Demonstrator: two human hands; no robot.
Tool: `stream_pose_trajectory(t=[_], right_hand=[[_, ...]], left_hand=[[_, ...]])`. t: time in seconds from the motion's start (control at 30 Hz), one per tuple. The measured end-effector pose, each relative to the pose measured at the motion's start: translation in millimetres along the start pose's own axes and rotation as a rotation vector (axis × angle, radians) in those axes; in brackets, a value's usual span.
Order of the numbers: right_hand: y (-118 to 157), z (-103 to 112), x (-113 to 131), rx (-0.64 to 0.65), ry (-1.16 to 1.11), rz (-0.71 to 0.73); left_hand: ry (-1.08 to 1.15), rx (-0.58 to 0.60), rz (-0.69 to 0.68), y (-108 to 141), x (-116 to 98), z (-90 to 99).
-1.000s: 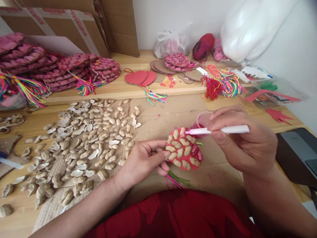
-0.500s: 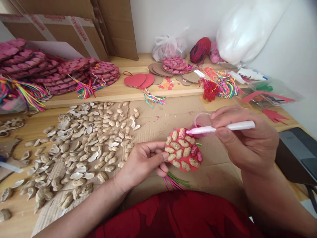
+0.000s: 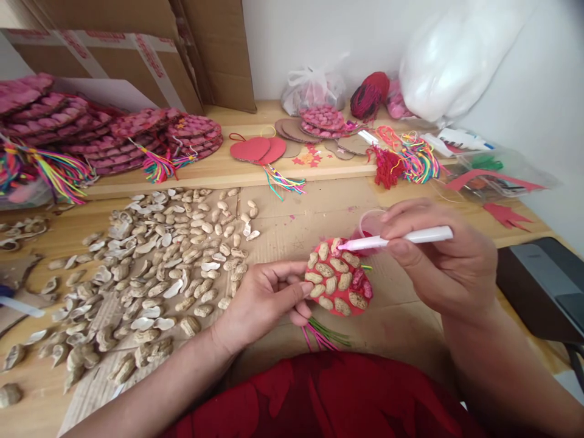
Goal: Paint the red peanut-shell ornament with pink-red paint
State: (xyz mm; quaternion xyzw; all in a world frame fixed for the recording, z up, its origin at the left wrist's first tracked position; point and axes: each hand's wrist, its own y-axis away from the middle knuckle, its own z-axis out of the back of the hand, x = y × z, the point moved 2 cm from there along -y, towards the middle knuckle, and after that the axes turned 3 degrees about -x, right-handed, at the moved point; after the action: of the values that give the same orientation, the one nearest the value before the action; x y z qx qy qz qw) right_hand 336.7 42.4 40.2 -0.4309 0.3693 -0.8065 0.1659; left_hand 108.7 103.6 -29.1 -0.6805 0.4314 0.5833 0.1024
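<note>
My left hand (image 3: 269, 298) grips the left edge of a round red disc (image 3: 329, 289) covered with peanut shells, thumb on top. A few shells at the disc's right side (image 3: 362, 284) are coloured pink; the others are tan. Green and pink cords (image 3: 323, 334) hang below the disc. My right hand (image 3: 433, 255) is closed round a white pen (image 3: 424, 235), whose pink tip touches a shell at the disc's top edge. Behind the pen stands a clear cup (image 3: 371, 225) with pink liquid, partly hidden by the pen and fingers.
Loose peanut shells (image 3: 173, 261) spread over the cardboard at the left. Stacks of pink discs (image 3: 118, 140), red discs (image 3: 258, 149), tassels (image 3: 417, 158), yarn (image 3: 369, 94) and bags line the back shelf. A black device (image 3: 542, 286) lies at the right.
My right hand and the pen have shifted left, and the pen tip has moved a little left and down on the top shell. My left hand and the disc have barely moved.
</note>
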Motion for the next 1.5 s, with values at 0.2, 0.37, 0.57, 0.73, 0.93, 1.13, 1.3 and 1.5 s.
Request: stream_pose_trajectory(t=[0.2,0.37,0.57,0.73,0.93,1.13,1.3,1.5], right_hand=[[-0.8,0.9,-1.1,-0.063,0.045,0.013],[-0.7,0.9,-1.5,-0.030,0.041,0.004],[-0.1,1.6,-0.2,-0.109,0.090,0.033],[-1.0,1.4,0.1,-0.067,0.098,0.016],[-0.6,-0.3,5.5,-0.019,0.070,0.044],[5.1,-6.3,12.4,0.107,0.182,0.049],[5.8,-8.2,16.9,0.148,0.349,0.168],[5.3,-5.3,19.2,0.124,0.325,0.142]], left_hand=[[0.017,0.000,-0.009,0.1,1.2,0.3],[0.028,0.006,-0.012,0.4,3.1,0.3],[0.014,-0.010,-0.005,0.2,1.1,-0.6],[-0.009,-0.011,0.000,-0.7,-0.3,-1.7],[-0.017,-0.030,0.006,-0.5,1.3,-1.1],[-0.006,-0.067,0.030,0.3,-1.6,-3.9],[-0.016,-0.079,0.049,0.5,-3.7,-6.1],[-0.021,-0.079,0.048,1.0,-3.1,-5.9]])
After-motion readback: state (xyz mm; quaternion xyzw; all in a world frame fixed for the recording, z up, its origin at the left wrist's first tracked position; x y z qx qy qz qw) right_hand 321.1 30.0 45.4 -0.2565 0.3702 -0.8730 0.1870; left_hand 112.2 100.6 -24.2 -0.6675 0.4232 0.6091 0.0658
